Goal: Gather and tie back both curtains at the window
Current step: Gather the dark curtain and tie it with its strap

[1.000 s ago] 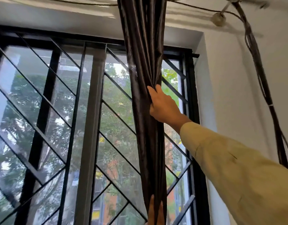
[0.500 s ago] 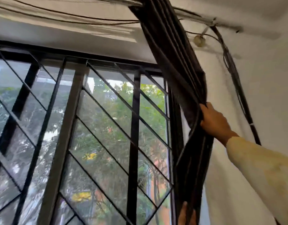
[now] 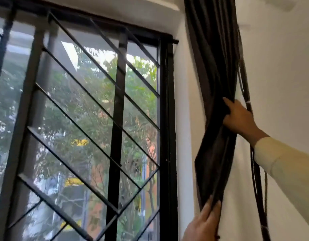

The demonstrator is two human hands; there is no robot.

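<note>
A dark brown curtain (image 3: pixel 213 66) hangs bunched in folds against the white wall to the right of the window (image 3: pixel 91 119). My right hand (image 3: pixel 239 116), in a cream sleeve, grips the gathered folds from the right at mid height. My left hand (image 3: pixel 203 223) holds the bunch lower down at the bottom edge of the view, fingers pointing up along the cloth. Only this one curtain is in view.
Black diagonal grille bars cover the window pane, with trees outside. A bundle of dark cables (image 3: pixel 254 171) runs down the white wall (image 3: pixel 280 75) just right of the curtain, behind my right wrist.
Both hands have carried the gathered curtain rightwards, from in front of the window panes to the wall beside the frame. The view has swung to the right with it.
</note>
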